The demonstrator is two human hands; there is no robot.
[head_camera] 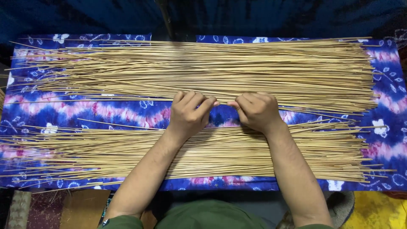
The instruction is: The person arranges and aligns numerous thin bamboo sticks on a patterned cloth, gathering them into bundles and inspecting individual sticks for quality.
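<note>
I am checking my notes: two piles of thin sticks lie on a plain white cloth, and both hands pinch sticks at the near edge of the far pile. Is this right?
Not quite: the cloth is not plain white but blue and pink, patterned, as the head view shows. The rest holds: two piles of sticks, and the left hand and right hand pinch sticks at the far pile's near edge.

Both hands (222, 111) curled, fingertips together

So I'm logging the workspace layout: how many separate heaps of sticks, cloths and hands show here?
Heaps of thin tan sticks: 2, far heap and near heap
Blue and pink tie-dye cloth: 1
Hands: 2, left hand and right hand, both pinching sticks at the far heap's near edge
Total: 5
</note>
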